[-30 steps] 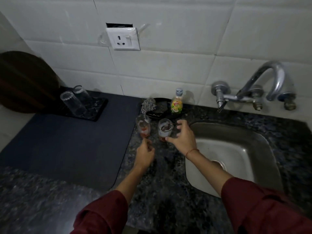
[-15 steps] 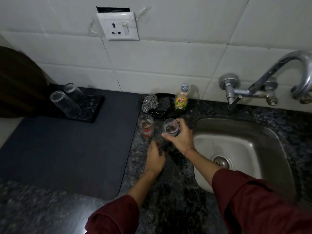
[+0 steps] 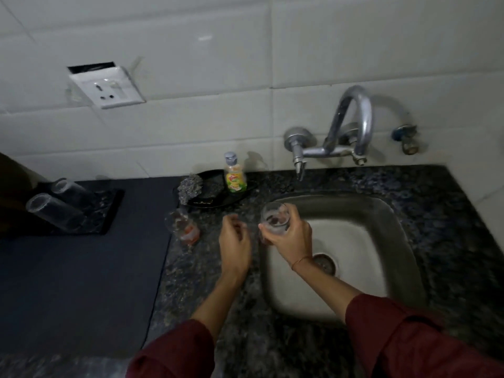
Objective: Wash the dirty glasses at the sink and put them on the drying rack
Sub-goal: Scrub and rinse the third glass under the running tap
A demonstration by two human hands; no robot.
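Gripping a clear drinking glass with brownish dregs (image 3: 274,217) in the right hand (image 3: 289,236), fingers curled round its wall, over the 9 o'clock rim of the stainless steel sink (image 3: 387,227). Holding nothing visible in the left hand (image 3: 234,242), just at 9 o'clock of the right, fingers loosely curled above the speckled dark granite counter (image 3: 218,309).

Hidden behind the right hand: the held glass's lower part. Smeared by motion blur: the second clear glass with reddish residue (image 3: 184,227), on the counter at 9 o'clock of the left hand, apart from it.

Farther out at 12 o'clock, a yellow-labelled dish soap bottle (image 3: 235,174) on a black oval dish (image 3: 218,201), beside a steel scrubber wad (image 3: 189,188). At 1 o'clock, the curved chrome wall tap (image 3: 351,124). At 9 o'clock, two clear glasses (image 3: 54,211) on a black drying rack tray (image 3: 106,214). Cut off at the bottom edge: both maroon sleeves (image 3: 174,353).

Compared with half a second ago: held glass carried away from its neighbour toward the sink; left fingers, then flat, now curled.
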